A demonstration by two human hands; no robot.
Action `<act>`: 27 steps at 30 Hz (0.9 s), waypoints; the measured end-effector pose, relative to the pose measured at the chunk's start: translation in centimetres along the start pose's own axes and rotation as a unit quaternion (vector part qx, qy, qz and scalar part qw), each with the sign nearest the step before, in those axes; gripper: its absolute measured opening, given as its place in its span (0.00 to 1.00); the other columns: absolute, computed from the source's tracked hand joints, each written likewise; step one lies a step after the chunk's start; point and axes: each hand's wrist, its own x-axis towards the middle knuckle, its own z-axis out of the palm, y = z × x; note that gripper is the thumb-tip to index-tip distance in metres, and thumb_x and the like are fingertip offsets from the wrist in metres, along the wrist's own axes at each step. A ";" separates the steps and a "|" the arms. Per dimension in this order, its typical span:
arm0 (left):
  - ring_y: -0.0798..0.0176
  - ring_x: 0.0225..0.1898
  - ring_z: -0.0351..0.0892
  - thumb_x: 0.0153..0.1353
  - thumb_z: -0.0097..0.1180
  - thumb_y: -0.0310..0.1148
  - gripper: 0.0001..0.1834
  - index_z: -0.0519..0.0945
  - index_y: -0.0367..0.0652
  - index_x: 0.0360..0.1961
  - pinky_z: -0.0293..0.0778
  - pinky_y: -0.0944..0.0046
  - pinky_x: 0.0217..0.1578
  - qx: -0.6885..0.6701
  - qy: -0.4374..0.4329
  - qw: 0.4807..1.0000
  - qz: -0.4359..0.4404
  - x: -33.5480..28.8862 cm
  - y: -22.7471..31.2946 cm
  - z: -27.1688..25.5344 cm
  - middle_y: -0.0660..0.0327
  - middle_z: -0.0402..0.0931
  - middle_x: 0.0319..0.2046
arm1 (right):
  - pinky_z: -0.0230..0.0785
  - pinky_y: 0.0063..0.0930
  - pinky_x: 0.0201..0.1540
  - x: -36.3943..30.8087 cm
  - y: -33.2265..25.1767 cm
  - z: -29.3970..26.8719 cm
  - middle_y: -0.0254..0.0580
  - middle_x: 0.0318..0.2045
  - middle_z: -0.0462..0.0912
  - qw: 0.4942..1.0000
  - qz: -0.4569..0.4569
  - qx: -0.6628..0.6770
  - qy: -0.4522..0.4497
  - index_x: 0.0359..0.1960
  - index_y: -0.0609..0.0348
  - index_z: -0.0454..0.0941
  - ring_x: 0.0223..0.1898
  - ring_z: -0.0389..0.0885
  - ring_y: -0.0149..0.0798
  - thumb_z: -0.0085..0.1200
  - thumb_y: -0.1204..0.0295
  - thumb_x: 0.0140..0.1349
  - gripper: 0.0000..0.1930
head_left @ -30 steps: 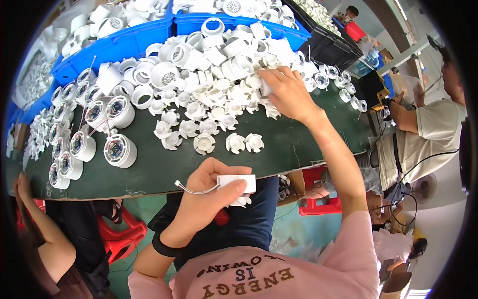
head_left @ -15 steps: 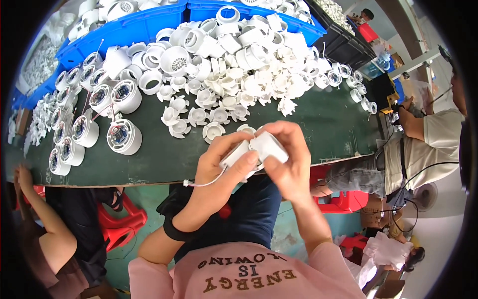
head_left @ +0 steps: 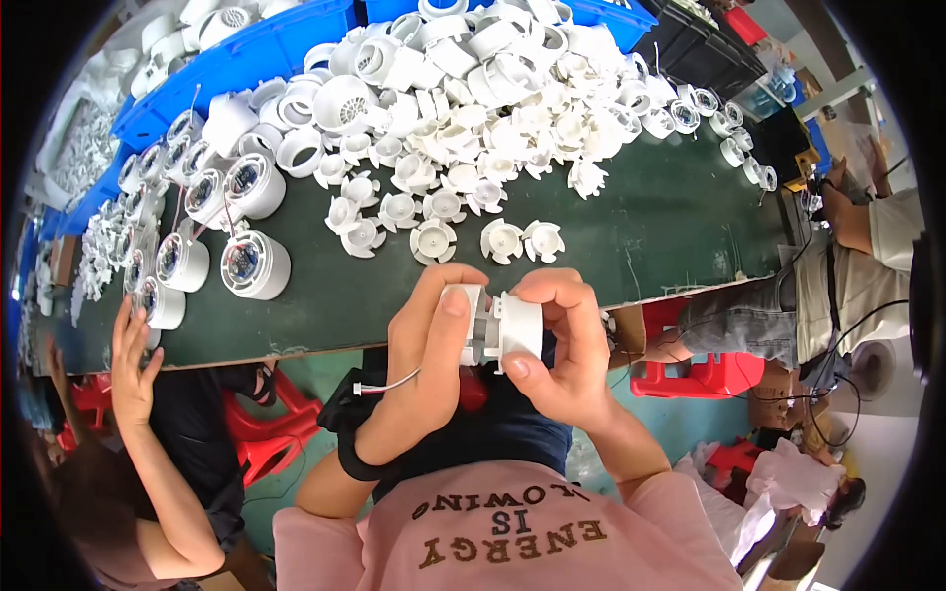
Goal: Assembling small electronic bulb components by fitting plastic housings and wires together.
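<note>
The right hand (head_left: 572, 350), which a second ago was reaching into the far pile of white plastic parts (head_left: 434, 128), is now back over the near edge of the dark green table (head_left: 325, 310), its thumb and fingers gripping a short white plastic cylinder (head_left: 522, 327). The left hand (head_left: 426, 350) is closed on a white plastic housing (head_left: 476, 297); a thin pale wire lead (head_left: 394, 382) trails left from that hand. Half a second ago the cylinder sat slanted against the housing; now the two face each other side by side, with greyish material showing between them. That suggests they are being lined up, though they look not fully closed together; whether they touch is hard to tell. At near left, a co-worker's hand (head_left: 134, 372) has come up beside the white cylindrical units with circuit boards (head_left: 258, 266)
</note>
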 end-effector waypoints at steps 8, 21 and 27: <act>0.66 0.26 0.70 0.65 0.36 0.43 0.21 0.72 0.33 0.37 0.64 0.67 0.27 0.030 0.027 0.994 0.106 0.2 -0.6 0.7 0.57 0.72 0.27 | 0.66 0.27 0.34 0.6 0.5 1.6 0.47 0.42 0.68 0.993 -0.087 0.016 0.079 0.48 0.62 0.66 0.35 0.70 0.38 0.62 0.69 0.53 0.23; 0.65 0.24 0.73 0.67 0.32 0.46 0.25 0.73 0.33 0.39 0.67 0.67 0.25 0.014 0.034 0.994 0.106 0.1 0.1 2.1 0.56 0.75 0.24 | 0.66 0.34 0.43 0.5 0.1 0.8 0.53 0.44 0.66 0.977 -0.185 -0.037 0.098 0.50 0.66 0.65 0.41 0.69 0.44 0.53 0.70 0.58 0.21; 0.65 0.25 0.74 0.66 0.33 0.45 0.23 0.72 0.33 0.39 0.67 0.67 0.26 0.031 0.027 0.990 0.134 0.1 0.5 2.9 0.56 0.75 0.26 | 0.66 0.34 0.42 0.2 -0.1 1.0 0.53 0.43 0.66 0.975 -0.181 -0.046 0.118 0.50 0.66 0.65 0.41 0.68 0.44 0.53 0.70 0.58 0.20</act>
